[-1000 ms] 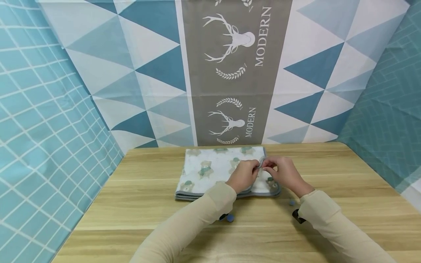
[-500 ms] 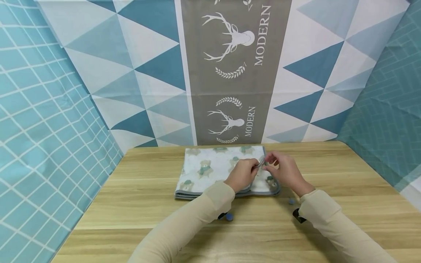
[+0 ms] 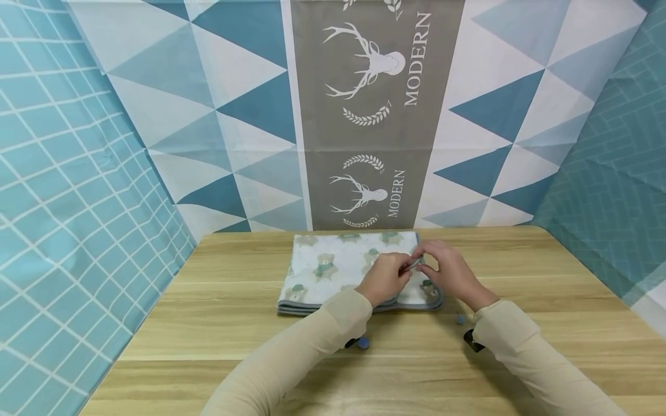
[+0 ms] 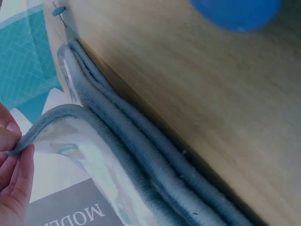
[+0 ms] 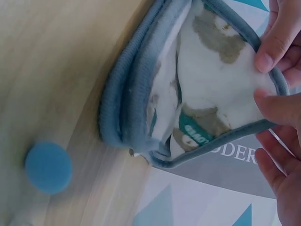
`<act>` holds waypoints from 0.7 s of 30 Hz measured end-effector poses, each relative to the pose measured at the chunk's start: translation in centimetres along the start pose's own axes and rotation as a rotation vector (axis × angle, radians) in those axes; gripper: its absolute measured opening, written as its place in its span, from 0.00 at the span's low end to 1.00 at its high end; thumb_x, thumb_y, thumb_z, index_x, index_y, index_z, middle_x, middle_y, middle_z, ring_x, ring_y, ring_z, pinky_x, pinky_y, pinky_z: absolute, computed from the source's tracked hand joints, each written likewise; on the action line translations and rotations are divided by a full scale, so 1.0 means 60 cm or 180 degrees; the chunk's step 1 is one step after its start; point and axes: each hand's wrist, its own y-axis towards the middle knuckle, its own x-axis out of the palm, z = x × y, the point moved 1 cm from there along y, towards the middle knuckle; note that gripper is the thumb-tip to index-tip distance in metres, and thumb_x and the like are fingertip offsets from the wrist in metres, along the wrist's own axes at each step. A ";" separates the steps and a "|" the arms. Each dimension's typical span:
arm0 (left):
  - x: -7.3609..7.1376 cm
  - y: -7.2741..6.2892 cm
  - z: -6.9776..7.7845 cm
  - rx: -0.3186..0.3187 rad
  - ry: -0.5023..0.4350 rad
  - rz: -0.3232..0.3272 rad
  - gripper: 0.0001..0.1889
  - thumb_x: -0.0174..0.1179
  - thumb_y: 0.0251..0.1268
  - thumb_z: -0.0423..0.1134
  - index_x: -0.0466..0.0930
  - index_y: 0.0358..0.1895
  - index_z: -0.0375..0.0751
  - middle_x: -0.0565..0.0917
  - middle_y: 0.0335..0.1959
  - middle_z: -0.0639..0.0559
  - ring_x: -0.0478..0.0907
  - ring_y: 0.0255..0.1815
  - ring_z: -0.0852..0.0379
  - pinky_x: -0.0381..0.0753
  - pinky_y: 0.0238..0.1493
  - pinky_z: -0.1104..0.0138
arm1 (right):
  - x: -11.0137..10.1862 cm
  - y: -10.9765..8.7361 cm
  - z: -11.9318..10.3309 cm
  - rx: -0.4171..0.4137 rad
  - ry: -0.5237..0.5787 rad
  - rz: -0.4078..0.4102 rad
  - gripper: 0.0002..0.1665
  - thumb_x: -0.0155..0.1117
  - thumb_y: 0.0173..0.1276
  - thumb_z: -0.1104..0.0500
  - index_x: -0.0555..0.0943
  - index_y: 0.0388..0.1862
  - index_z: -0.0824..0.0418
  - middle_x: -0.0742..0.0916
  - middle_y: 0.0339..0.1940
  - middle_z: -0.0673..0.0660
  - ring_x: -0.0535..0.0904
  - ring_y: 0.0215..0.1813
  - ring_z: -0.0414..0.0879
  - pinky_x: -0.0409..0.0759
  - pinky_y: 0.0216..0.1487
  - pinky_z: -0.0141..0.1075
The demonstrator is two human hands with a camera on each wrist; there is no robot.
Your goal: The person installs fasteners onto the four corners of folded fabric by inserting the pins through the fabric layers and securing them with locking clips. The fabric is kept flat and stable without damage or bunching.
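Observation:
A white blanket (image 3: 312,277) with printed bears and a grey-blue bound edge lies folded in layers on the table. Pinched in my left hand (image 3: 385,278) is the bound edge of its top layer, near the right end. Just to the right, my right hand (image 3: 452,274) holds the same edge between thumb and fingers. The wrist views show this top layer of the blanket (image 5: 211,80) lifted off the layers beneath, its raised rim bending up into the fingertips. Part of the blanket's front side is behind my left forearm.
The wooden table (image 3: 218,335) ends at a patterned wall cloth (image 3: 374,127). Small round blue things show near the left wrist (image 3: 363,343) and near the right wrist (image 3: 461,319). Tiled blue cloth (image 3: 78,190) hangs along the left side.
My right fingers spread off the blanket's edge half a second ago and have come together on it again. The left hand keeps its pinch, and the folded blanket lies in the same place.

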 end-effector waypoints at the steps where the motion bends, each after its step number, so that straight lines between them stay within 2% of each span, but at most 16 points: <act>1: 0.000 0.000 0.000 -0.0008 -0.0015 0.0004 0.05 0.59 0.62 0.31 0.83 0.39 0.38 0.82 0.26 0.53 0.68 0.20 0.68 0.66 0.24 0.82 | -0.001 0.000 0.000 0.0014 0.0002 -0.0026 0.17 0.73 0.49 0.70 0.80 0.36 0.55 0.85 0.38 0.52 0.79 0.45 0.49 0.79 0.45 0.45; 8: -0.007 -0.010 0.006 -0.0114 -0.0246 -0.0080 0.06 0.59 0.63 0.33 0.83 0.40 0.40 0.86 0.33 0.52 0.79 0.29 0.69 0.73 0.31 0.83 | -0.003 -0.002 0.001 -0.0049 -0.0059 -0.0171 0.15 0.73 0.49 0.69 0.83 0.33 0.54 0.86 0.35 0.50 0.79 0.43 0.46 0.79 0.43 0.44; 12: -0.019 -0.021 0.003 -0.0207 -0.0291 -0.0184 0.07 0.59 0.63 0.35 0.82 0.42 0.40 0.86 0.37 0.52 0.81 0.34 0.66 0.75 0.35 0.82 | -0.002 -0.007 0.002 -0.0118 -0.0087 -0.0176 0.13 0.73 0.49 0.69 0.85 0.33 0.55 0.86 0.34 0.50 0.79 0.41 0.45 0.80 0.40 0.41; 16: -0.038 -0.037 -0.010 -0.0257 -0.0299 -0.0249 0.08 0.59 0.62 0.34 0.81 0.43 0.39 0.85 0.38 0.49 0.82 0.35 0.63 0.77 0.37 0.78 | -0.005 -0.012 0.008 -0.0127 -0.0080 -0.0142 0.11 0.73 0.49 0.69 0.86 0.33 0.58 0.86 0.32 0.50 0.80 0.39 0.44 0.80 0.38 0.40; 21: -0.064 -0.067 -0.037 -0.0243 -0.0450 -0.0496 0.09 0.60 0.62 0.34 0.80 0.44 0.36 0.84 0.40 0.45 0.81 0.37 0.58 0.80 0.41 0.72 | -0.011 -0.017 0.019 -0.0186 -0.0131 -0.0123 0.11 0.72 0.50 0.69 0.85 0.33 0.59 0.86 0.32 0.51 0.80 0.38 0.44 0.80 0.38 0.40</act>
